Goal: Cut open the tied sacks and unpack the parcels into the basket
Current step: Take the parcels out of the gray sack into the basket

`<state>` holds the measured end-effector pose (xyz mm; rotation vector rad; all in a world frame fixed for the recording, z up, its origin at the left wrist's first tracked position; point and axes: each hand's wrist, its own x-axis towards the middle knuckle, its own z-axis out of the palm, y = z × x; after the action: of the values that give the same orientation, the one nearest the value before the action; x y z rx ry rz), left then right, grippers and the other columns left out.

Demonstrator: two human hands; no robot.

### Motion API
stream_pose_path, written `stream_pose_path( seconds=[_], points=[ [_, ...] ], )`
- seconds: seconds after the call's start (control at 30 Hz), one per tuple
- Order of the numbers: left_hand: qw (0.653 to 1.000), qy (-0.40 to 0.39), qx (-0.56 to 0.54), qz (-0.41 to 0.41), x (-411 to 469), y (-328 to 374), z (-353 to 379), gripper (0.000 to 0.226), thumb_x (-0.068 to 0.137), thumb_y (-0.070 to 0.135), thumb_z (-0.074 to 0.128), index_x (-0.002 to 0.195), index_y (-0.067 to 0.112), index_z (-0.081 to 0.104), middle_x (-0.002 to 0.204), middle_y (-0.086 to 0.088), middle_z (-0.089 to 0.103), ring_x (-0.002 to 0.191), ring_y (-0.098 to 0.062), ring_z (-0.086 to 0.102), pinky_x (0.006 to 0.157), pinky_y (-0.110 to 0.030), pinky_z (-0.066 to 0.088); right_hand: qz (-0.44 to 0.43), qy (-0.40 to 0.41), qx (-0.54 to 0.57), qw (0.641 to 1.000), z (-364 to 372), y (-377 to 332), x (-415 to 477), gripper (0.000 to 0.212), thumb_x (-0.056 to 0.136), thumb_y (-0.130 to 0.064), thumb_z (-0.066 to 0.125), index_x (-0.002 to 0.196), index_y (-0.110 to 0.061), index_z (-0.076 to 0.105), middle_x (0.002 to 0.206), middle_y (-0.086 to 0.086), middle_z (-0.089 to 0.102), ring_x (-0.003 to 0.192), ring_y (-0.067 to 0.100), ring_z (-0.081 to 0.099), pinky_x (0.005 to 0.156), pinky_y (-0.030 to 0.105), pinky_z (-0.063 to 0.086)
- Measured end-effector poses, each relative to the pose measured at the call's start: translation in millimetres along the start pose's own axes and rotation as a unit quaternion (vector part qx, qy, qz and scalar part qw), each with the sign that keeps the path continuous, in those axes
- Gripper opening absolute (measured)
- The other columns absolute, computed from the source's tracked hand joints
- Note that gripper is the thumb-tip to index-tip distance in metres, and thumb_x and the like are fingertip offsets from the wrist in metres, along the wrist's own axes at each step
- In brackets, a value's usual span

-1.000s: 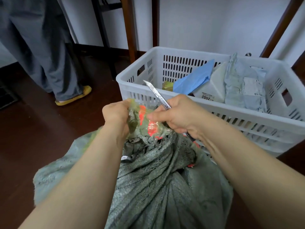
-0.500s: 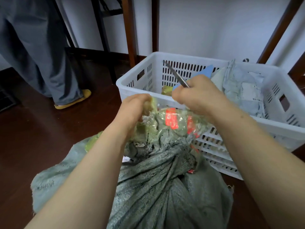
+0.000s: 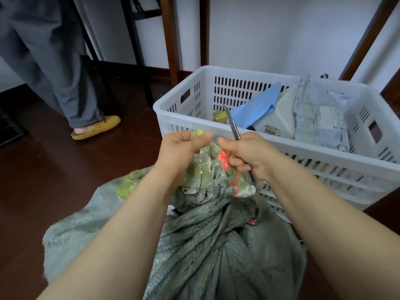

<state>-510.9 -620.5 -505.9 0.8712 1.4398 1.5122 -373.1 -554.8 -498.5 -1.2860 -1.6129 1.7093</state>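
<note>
Left hand [image 3: 179,148] pinches the sack [image 3: 216,245] top; right hand [image 3: 249,152] grips a knife [image 3: 231,122]. White basket [image 3: 313,151] of parcels [image 3: 320,120] sits just behind.

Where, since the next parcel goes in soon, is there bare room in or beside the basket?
Free: the basket's left end, between its left wall and the blue parcel, holding only a small yellow packet; the floor between the sack and the yellow slipper. Crowded: the basket's right half, piled with a white parcel and grey parcels.

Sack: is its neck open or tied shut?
Shut. The sack neck is bunched tight under tape, gripped by the left hand; the right hand holds a knife beside it.
</note>
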Motion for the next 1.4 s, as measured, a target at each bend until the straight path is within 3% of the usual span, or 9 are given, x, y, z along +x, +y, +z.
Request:
stream_pose_path(
  seconds=[0.17,0.3,0.4,0.67,1.03,1.1,1.23,1.3,1.4],
  points=[
    [0.989,-0.018,0.051,0.139,-15.0,8.5,28.6,0.005,0.075,0.006,0.076,0.079,0.009,0.073,0.068,0.003,0.072,0.067,-0.012,0.062,0.069,-0.021,0.053,-0.015,0.154,-0.019,0.988,-6.6,2.4,19.1,0.015,0.094,-0.021,0.057,0.087,-0.008,0.057,0.058,0.001,0.047,0.037,0.010,0.037,0.034,0.020,0.031],
    [0.982,-0.079,0.079,0.155,-23.7,19.9,27.1,0.004,0.079,0.007,0.072,0.077,0.003,0.071,0.063,-0.006,0.070,0.060,-0.015,0.060,0.060,-0.023,0.050,-0.052,0.240,-0.214,0.945,-21.4,11.3,25.0,0.032,0.095,-0.030,0.053,0.068,-0.012,0.053,0.064,0.004,0.052,0.068,0.027,0.056,0.068,0.038,0.049],
    [0.985,-0.096,0.091,0.108,-23.1,27.3,17.6,0.020,0.088,0.008,0.063,0.068,0.005,0.062,0.043,0.008,0.056,0.039,0.001,0.048,0.046,-0.011,0.039,-0.081,0.257,-0.348,0.898,-21.5,1.7,18.1,0.041,0.099,-0.038,0.044,0.064,-0.016,0.043,0.065,0.001,0.047,0.072,0.027,0.052,0.061,0.032,0.040],
    [0.978,-0.099,0.170,0.066,-36.1,42.8,-23.0,0.044,0.079,0.023,0.068,0.048,0.012,0.038,0.045,0.006,0.028,0.041,-0.009,0.024,0.044,-0.016,0.026,-0.176,0.271,-0.561,0.763,4.2,-16.6,3.6,0.014,0.100,-0.020,0.042,0.102,-0.014,0.054,0.075,0.000,0.047,0.072,0.024,0.045,0.055,0.028,0.033],
    [0.990,0.082,-0.107,0.038,-61.7,34.8,-93.2,0.057,0.086,0.009,0.050,0.035,0.023,0.030,0.041,0.009,0.017,0.041,-0.010,0.016,0.049,-0.025,0.019,-0.220,0.227,-0.613,0.724,38.4,-12.0,8.2,0.017,0.100,-0.016,0.040,0.109,-0.009,0.053,0.080,0.002,0.044,0.072,0.023,0.043,0.051,0.030,0.029],
    [0.973,0.123,-0.196,0.008,-61.1,30.1,-110.9,0.052,0.085,0.015,0.053,0.041,0.025,0.028,0.042,0.008,0.017,0.043,-0.010,0.014,0.052,-0.023,0.022,-0.221,0.210,-0.599,0.741,42.9,-13.9,5.9,0.019,0.101,-0.023,0.042,0.104,-0.009,0.055,0.075,0.001,0.045,0.067,0.022,0.045,0.048,0.027,0.027],
    [0.984,0.140,-0.098,-0.045,-64.5,16.1,-146.0,0.024,0.065,0.034,0.079,0.057,0.020,0.061,0.057,0.008,0.052,0.058,-0.010,0.051,0.073,-0.029,0.039,0.013,-0.019,-0.205,0.978,23.2,-17.5,-6.9,0.028,0.090,-0.035,0.062,0.085,-0.008,0.055,0.049,-0.002,0.037,0.033,0.009,0.029,0.035,0.019,0.025],
    [0.992,0.114,0.021,-0.056,-68.2,5.0,-147.3,0.038,0.059,0.025,0.085,0.093,0.018,0.069,0.091,0.006,0.066,0.089,-0.011,0.063,0.081,-0.027,0.045,0.054,-0.026,-0.171,0.983,17.2,-24.8,-16.4,0.037,0.086,-0.045,0.063,0.083,-0.008,0.055,0.048,-0.002,0.034,0.033,0.008,0.020,0.035,0.016,0.018],
    [0.990,0.133,0.014,-0.041,-63.7,-4.1,-131.1,0.055,0.076,-0.011,0.067,0.123,0.017,0.060,0.084,0.002,0.054,0.080,-0.011,0.060,0.069,-0.026,0.057,0.014,0.042,-0.267,0.963,27.9,-48.5,-32.6,0.055,0.079,-0.064,0.059,0.078,-0.009,0.055,0.057,0.000,0.038,0.039,0.011,0.025,0.041,0.019,0.022]
  ],
)
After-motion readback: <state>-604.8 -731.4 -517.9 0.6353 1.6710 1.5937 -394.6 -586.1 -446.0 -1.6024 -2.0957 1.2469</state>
